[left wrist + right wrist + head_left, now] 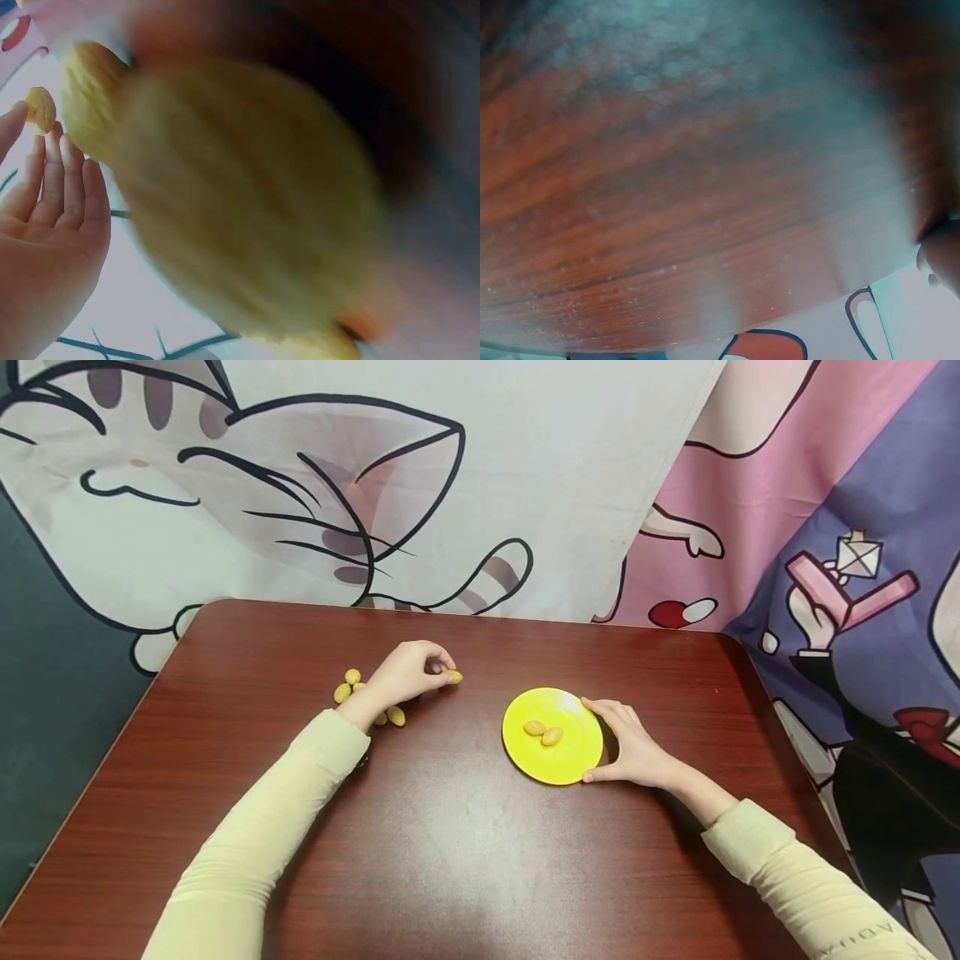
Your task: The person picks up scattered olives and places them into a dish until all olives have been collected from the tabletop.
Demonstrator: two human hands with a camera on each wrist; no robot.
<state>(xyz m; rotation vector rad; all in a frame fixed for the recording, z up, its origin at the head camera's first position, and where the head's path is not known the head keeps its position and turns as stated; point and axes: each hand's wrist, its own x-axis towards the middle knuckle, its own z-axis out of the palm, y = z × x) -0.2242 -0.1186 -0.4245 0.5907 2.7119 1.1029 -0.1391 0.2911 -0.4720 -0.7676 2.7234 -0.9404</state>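
My left hand [408, 672] pinches a small yellow oval piece [453, 677], like a fruit, between thumb and fingertips just above the table. The same piece [41, 110] looks slightly wrinkled in the left wrist view. Beneath and behind my left wrist lie several more yellow ovals [342, 693], partly hidden by it. On the right, a round yellow plate [536, 768] carries two such ovals [552, 737]. My right hand [633, 747] holds the plate's right edge, thumb at the near side and fingers at the far side. In the right wrist view, only a fingertip [939, 259] shows.
The brown wooden table [450, 860] has rounded far corners. Behind it hangs a white cloth [570, 485] with a cartoon cat, and a pink and purple cloth [795, 468] is at the right. A large blurred yellow oval [247, 195] fills much of the left wrist view.
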